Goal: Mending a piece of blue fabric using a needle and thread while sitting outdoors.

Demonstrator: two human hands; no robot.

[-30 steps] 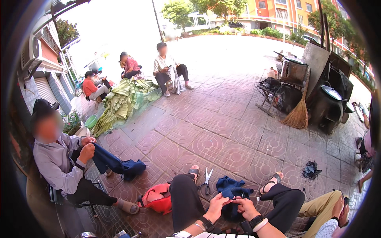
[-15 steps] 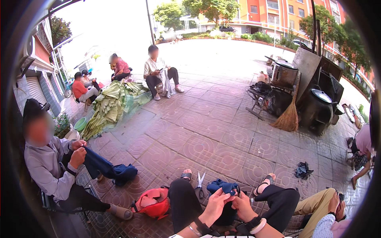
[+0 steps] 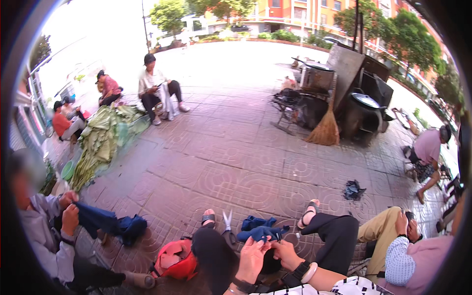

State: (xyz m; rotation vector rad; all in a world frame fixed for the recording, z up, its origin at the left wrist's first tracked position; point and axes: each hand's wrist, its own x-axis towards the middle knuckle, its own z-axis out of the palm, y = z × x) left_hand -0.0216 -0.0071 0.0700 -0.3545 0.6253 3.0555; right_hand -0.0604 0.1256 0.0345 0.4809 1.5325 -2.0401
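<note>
Dark blue cloth (image 3: 259,233) lies bunched between my knees, low in the middle of the view. At its near edge my left hand (image 3: 251,259) pinches the fabric between thumb and fingers. Close beside it, my right hand (image 3: 286,254) is closed on the right end of the same cloth. What the fingertips press on is too small to make out. A pair of scissors (image 3: 227,230) with pale blades and dark handles is on the ground by my left foot, points away from me.
A red bag (image 3: 177,259) sits left of my left leg. At left a seated person holds dark blue cloth (image 3: 110,223); another sits close at right. Farther off are a leaf pile (image 3: 105,135), a straw broom (image 3: 325,129), a black stove (image 3: 361,118) and a dark scrap (image 3: 353,190) on the paving.
The whole view has turned right, so the surroundings sit farther left. More of the blue cloth shows beyond my hands, which are slightly farther apart and still hold it.
</note>
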